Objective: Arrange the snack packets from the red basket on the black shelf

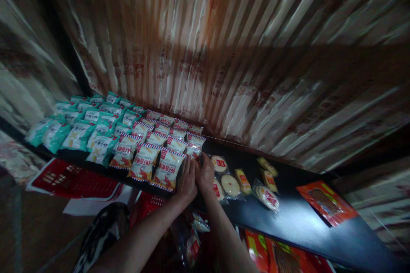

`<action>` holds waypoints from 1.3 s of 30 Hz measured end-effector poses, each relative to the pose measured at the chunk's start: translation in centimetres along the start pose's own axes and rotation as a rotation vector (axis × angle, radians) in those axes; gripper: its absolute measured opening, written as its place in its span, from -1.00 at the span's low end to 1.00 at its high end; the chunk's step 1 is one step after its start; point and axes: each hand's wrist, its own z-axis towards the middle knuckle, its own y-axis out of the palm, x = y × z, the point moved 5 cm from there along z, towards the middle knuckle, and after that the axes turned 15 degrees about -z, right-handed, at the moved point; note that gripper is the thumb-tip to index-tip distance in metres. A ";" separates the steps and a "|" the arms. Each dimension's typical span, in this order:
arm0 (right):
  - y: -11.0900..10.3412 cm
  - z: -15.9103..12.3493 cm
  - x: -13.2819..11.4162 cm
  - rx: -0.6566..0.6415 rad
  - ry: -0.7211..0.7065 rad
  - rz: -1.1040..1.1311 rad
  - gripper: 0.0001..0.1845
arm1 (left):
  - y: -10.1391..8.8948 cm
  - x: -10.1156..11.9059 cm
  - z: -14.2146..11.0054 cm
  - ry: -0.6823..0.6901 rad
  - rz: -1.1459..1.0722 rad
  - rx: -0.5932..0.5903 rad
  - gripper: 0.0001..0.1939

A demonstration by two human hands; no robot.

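My left hand [187, 182] and my right hand [205, 173] are close together at the right end of a block of white and red snack bags with striped edges. Between them, the lower part of one snack bag [194, 146] is covered by my fingers, which are closed on it. Beside my left hand, another snack bag [168, 169] stands in the front row, tilted back. Just right of my right hand lie round, pale wafers [230, 184] in clear wrappers. My fingertips are partly hidden.
Teal snack bags [78, 134] fill the black shelf's left end. Small yellow packets [243, 181] and an orange packet [326, 201] lie on the shelf [301, 230] to the right. Corrugated wrapped sheeting [198, 51] rises behind. Below are red crates [147, 207] and more orange packets [275, 251].
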 end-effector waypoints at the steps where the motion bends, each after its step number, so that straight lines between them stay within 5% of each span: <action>1: -0.2 -0.2 -0.2 0.009 -0.014 0.006 -0.50 | 0.0 0.1 -0.3 0.008 0.000 0.001 -0.47; 15: -2.2 -5.4 -2.5 -0.070 -0.009 0.122 -0.62 | -1.7 0.1 -5.2 -0.048 -0.070 0.049 -0.52; 26: -1.8 -13.9 -3.8 -0.103 -0.024 0.231 -0.65 | -3.6 -2.4 -12.7 0.021 -0.098 -0.009 -0.58; 30: -0.6 -17.6 -3.8 -0.186 0.010 0.198 -0.66 | -4.1 -3.6 -16.0 -0.092 -0.026 -0.103 -0.59; 36: 4.0 -24.2 -1.8 -0.580 0.043 -0.001 -0.61 | -3.5 -7.8 -20.5 -0.411 0.088 -0.387 -0.57; 39: 4.8 -26.3 -0.4 -0.607 0.088 -0.078 -0.58 | -3.8 -10.4 -21.8 -0.558 0.122 -0.408 -0.60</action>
